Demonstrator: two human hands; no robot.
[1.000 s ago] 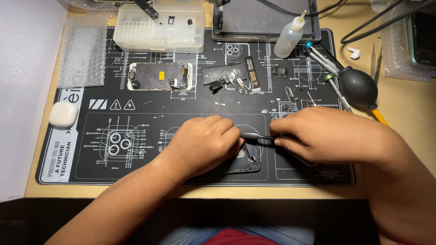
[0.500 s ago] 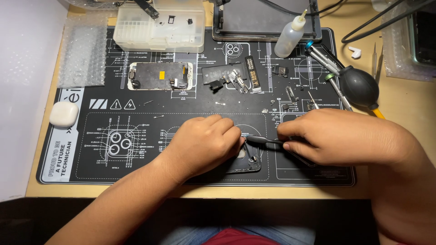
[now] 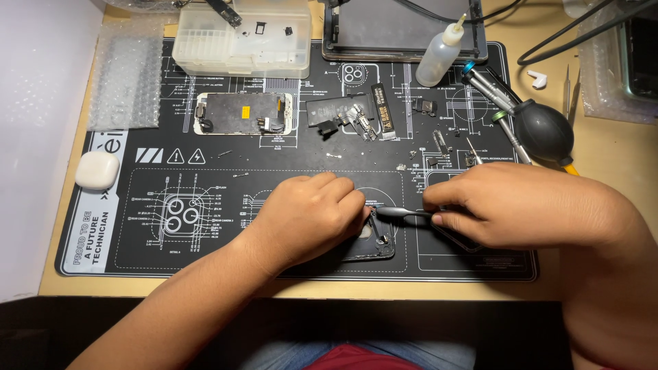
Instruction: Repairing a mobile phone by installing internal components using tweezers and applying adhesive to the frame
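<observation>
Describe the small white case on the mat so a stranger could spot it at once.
Start at the black work mat covering the desk and go to its left edge. There, below the sheet of bubble wrap, lies the white case. It is the only smooth, rounded, pebble-shaped white thing there, far from both hands.

I have one view only, from the head-worn camera. It looks steeply down, near and almost plumb, onto the black repair mat (image 3: 288, 154), with the desk's far edge at 12 o'clock and my lap at 6 o'clock.
</observation>
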